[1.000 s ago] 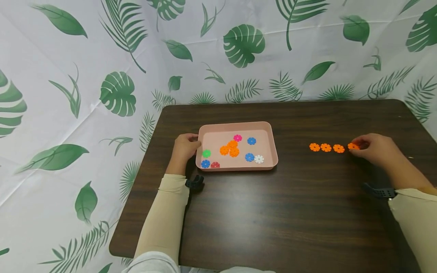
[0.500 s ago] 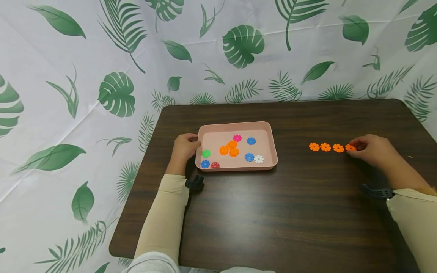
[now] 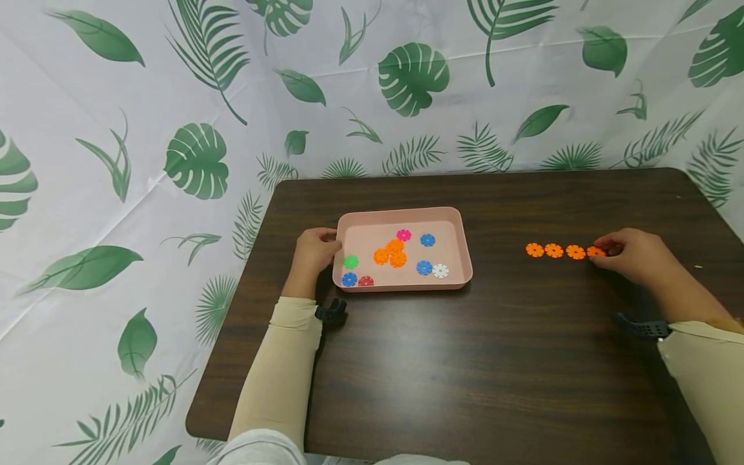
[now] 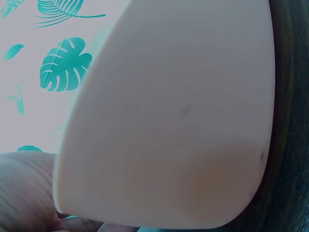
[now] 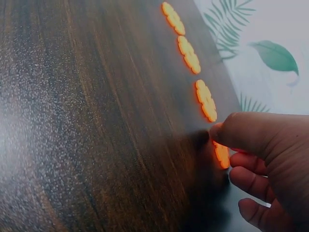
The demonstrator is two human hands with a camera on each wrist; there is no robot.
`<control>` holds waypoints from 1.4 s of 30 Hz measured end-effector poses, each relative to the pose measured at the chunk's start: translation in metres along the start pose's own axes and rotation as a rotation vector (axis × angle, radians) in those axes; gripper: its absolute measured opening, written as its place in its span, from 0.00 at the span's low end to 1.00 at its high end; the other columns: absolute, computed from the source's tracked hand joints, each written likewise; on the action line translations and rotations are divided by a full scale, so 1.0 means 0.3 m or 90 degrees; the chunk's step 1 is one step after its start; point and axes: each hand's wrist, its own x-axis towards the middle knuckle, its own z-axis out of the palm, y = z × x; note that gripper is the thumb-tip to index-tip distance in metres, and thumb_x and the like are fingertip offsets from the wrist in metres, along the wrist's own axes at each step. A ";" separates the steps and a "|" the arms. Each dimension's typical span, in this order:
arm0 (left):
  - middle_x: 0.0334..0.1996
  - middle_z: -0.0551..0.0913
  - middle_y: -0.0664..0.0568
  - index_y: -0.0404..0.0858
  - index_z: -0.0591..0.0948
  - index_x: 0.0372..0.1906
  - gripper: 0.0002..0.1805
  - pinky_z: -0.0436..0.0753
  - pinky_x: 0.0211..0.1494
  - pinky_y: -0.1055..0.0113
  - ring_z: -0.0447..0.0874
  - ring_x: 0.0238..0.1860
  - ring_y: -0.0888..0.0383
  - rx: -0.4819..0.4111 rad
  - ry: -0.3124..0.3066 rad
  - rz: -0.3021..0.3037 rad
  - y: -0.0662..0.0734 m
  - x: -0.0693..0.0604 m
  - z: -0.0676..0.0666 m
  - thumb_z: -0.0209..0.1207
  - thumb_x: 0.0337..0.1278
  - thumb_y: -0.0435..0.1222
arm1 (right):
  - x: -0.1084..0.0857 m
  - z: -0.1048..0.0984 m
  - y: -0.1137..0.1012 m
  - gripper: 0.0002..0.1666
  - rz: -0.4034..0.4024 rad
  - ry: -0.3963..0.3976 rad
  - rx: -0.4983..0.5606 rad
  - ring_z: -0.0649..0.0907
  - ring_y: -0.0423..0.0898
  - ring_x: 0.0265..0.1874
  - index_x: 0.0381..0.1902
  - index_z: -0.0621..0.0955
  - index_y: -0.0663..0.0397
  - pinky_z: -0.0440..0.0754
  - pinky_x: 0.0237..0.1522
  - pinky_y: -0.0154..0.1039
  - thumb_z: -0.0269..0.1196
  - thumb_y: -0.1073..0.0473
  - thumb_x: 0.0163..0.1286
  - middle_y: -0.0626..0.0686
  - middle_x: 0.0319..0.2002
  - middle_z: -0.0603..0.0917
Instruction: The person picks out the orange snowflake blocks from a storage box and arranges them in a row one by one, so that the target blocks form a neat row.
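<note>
Now the rightmost orange disc (image 3: 593,251) lies pinched in the right hand (image 3: 635,256), between thumb and fingers

1. Head view: bright, fairly even light, with a soft pale glare on the dark worktop (image 3: 407,361).
2. Left wrist view: dim, colours shifted toward teal; the pink tray (image 4: 164,96) looks hazy.
3. Right wrist view: whitish glare at left, dark shadow beside the right hand (image 5: 268,164), orange discs (image 5: 206,100) glowing.

Tray (image 3: 369,234) is plain pink; tray discs (image 3: 380,256) are orange, blue, green, red, magenta and white. Row discs (image 3: 554,250) are all orange. Table (image 3: 442,374) shows dark-brown wood grain. Backdrop (image 3: 349,84) is white, green-leaf patterned. Sleeves (image 3: 276,368) are beige.
</note>
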 end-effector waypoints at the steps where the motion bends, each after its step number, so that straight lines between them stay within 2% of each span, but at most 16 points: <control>1: 0.49 0.87 0.42 0.37 0.84 0.62 0.23 0.89 0.47 0.55 0.88 0.42 0.48 0.001 0.000 0.000 -0.001 0.000 0.000 0.65 0.63 0.37 | 0.001 -0.001 -0.001 0.31 0.000 0.000 0.001 0.78 0.66 0.43 0.55 0.79 0.75 0.78 0.42 0.66 0.71 0.52 0.67 0.73 0.47 0.78; 9: 0.51 0.86 0.42 0.37 0.83 0.63 0.23 0.89 0.47 0.55 0.88 0.42 0.48 0.005 0.001 0.000 -0.002 -0.001 0.000 0.65 0.63 0.37 | 0.017 -0.025 -0.054 0.33 -0.034 0.011 0.006 0.77 0.70 0.50 0.59 0.78 0.74 0.76 0.49 0.70 0.68 0.50 0.71 0.75 0.53 0.77; 15: 0.51 0.87 0.42 0.37 0.83 0.63 0.23 0.89 0.47 0.54 0.88 0.42 0.49 0.008 0.004 0.001 0.004 0.000 0.001 0.65 0.63 0.37 | 0.038 -0.056 -0.161 0.34 -0.064 0.023 0.015 0.76 0.70 0.53 0.62 0.77 0.71 0.76 0.50 0.70 0.68 0.48 0.71 0.73 0.55 0.76; 22: 0.51 0.87 0.42 0.36 0.84 0.62 0.23 0.90 0.47 0.54 0.88 0.43 0.48 0.012 0.011 0.005 0.001 0.005 0.002 0.65 0.62 0.37 | 0.089 -0.068 -0.310 0.30 -0.142 0.044 0.028 0.76 0.66 0.53 0.60 0.80 0.68 0.74 0.53 0.68 0.69 0.50 0.70 0.69 0.54 0.78; 31: 0.49 0.87 0.42 0.37 0.85 0.60 0.22 0.90 0.45 0.55 0.89 0.40 0.48 0.010 0.010 0.009 -0.005 -0.001 0.005 0.65 0.61 0.37 | 0.160 -0.018 -0.564 0.26 -0.195 0.038 0.086 0.77 0.63 0.54 0.58 0.82 0.64 0.76 0.56 0.64 0.72 0.54 0.67 0.66 0.54 0.80; 38: 0.49 0.88 0.42 0.37 0.85 0.60 0.22 0.90 0.45 0.56 0.89 0.42 0.48 0.009 0.014 0.025 -0.007 0.001 0.003 0.65 0.61 0.36 | 0.212 0.055 -0.717 0.25 -0.253 0.038 0.097 0.79 0.58 0.49 0.55 0.84 0.64 0.79 0.53 0.59 0.74 0.56 0.64 0.62 0.49 0.82; 42: 0.49 0.88 0.42 0.37 0.85 0.60 0.22 0.90 0.45 0.56 0.89 0.42 0.49 0.008 0.016 0.029 -0.007 0.003 0.002 0.65 0.60 0.36 | 0.226 0.101 -0.797 0.25 -0.265 0.025 0.108 0.79 0.57 0.47 0.54 0.85 0.64 0.81 0.50 0.56 0.75 0.57 0.63 0.62 0.47 0.82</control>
